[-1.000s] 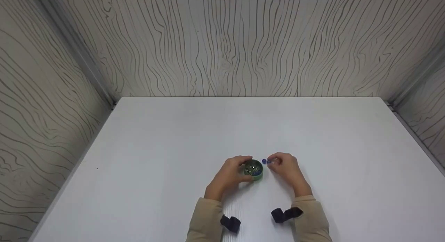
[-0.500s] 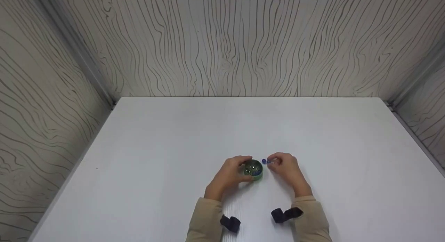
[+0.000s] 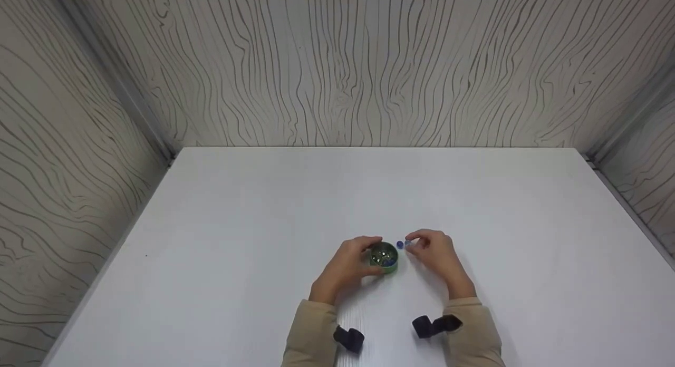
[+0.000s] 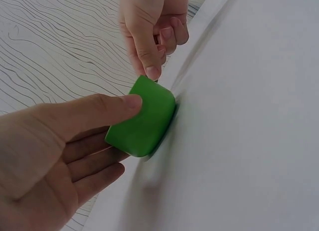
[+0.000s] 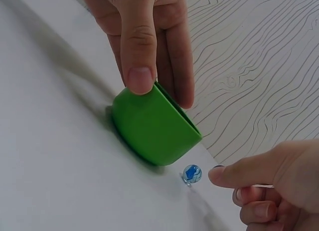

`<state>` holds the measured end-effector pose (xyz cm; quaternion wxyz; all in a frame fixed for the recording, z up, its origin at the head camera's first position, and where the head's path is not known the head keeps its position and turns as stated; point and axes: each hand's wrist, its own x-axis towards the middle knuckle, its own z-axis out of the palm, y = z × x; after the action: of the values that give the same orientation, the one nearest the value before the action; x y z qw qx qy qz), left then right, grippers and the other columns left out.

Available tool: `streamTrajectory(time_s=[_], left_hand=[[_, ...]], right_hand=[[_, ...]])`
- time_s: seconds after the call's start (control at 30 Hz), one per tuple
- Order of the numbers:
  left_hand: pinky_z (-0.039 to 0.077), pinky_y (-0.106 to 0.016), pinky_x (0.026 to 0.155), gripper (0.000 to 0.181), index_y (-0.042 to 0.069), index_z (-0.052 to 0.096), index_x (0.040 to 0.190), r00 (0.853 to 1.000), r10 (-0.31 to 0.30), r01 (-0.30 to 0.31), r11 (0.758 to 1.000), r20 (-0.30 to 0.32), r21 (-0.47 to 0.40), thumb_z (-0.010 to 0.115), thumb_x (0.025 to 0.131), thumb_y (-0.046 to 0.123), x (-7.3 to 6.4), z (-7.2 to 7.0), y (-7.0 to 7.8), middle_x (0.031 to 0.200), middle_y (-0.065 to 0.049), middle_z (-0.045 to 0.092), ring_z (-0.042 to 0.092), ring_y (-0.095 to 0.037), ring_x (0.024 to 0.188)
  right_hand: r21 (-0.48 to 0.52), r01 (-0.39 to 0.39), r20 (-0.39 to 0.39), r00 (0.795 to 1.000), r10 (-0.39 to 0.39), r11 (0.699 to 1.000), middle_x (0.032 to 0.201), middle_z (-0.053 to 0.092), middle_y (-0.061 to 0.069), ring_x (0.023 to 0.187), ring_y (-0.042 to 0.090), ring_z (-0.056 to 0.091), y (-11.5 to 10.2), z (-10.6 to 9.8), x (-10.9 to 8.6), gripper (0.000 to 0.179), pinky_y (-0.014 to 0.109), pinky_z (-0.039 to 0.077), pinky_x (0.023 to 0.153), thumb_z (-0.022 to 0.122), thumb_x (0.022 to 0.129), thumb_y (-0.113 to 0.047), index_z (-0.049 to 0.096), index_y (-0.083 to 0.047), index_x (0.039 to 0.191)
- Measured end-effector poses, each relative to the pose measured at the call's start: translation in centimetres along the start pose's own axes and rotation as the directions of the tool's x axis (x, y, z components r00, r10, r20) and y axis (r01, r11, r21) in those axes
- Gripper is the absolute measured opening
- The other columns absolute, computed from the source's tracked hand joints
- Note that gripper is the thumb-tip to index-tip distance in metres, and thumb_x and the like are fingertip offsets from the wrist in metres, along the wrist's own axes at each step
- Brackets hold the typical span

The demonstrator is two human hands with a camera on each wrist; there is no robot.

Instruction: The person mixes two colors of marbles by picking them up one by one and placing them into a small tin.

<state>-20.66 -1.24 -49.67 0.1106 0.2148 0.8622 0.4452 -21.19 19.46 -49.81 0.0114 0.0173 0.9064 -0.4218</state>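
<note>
My left hand point(image 3: 345, 261) grips a small green bowl point(image 5: 149, 126) from its left side, thumb on the near wall and fingers on the far side. The bowl stands on the white table, and marbles, some of them blue, show inside it in the head view. Just right of the bowl lies a clear marble with blue swirls point(image 5: 192, 174). Beside that marble, my right hand point(image 3: 435, 253) pinches a second marble point(image 3: 407, 243) between thumb and index finger. In the right wrist view the thumb mostly hides this second one. The other fingers of that hand are curled in.
The white table point(image 3: 237, 209) reaches back to a wall with wood-grain lines point(image 3: 337, 66). Similar panels stand at both sides. Black wrist mounts point(image 3: 349, 339) are strapped over the beige sleeves point(image 3: 311, 332).
My right hand has shifted very slightly, and the marble at its fingertips shows a paler side. My left hand and the bowl stay nearly where they were.
</note>
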Motion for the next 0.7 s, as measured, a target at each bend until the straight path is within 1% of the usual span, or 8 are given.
streamTrajectory(time_s=[0.33,0.43,0.7], left_hand=[[0.049,-0.039,0.109,0.06,-0.001,0.055,0.132,1.0,0.005,-0.005,1.0,0.001,-0.005,0.079,0.078,0.009,0.1,0.0,-0.2,0.131,-0.015,0.063,0.06,-0.028,0.124],[0.049,-0.038,0.109,0.06,0.0,0.055,0.133,1.0,-0.003,0.003,1.0,-0.001,-0.004,0.079,0.078,0.009,0.0,0.0,-0.1,0.131,-0.014,0.063,0.06,-0.027,0.124],[0.048,-0.038,0.11,0.061,0.002,0.055,0.134,1.0,-0.018,0.018,1.0,0.002,0.01,0.078,0.078,0.009,-0.1,-0.1,0.1,0.132,-0.013,0.062,0.058,-0.026,0.126]], right_hand=[[-0.011,0.015,0.005,1.0,-0.015,1.0,0.065,0.057,0.004,0.059,0.01,0.044,-0.6,-0.3,0.0,0.018,0.016,0.036,0.052,0.069,0.082,-0.001,0.072,0.0,0.1],[-0.016,0.023,0.007,1.0,-0.023,1.0,0.066,0.058,0.004,0.059,0.009,0.044,-0.8,-0.4,-0.1,0.019,0.016,0.036,0.052,0.069,0.082,-0.001,0.072,-0.001,0.1],[-0.019,0.051,-0.018,0.999,-0.052,0.999,0.063,0.055,0.002,0.056,0.005,0.041,-1.4,-0.5,-0.4,0.018,0.015,0.034,0.053,0.071,0.081,-0.002,0.073,0.0,0.099]])
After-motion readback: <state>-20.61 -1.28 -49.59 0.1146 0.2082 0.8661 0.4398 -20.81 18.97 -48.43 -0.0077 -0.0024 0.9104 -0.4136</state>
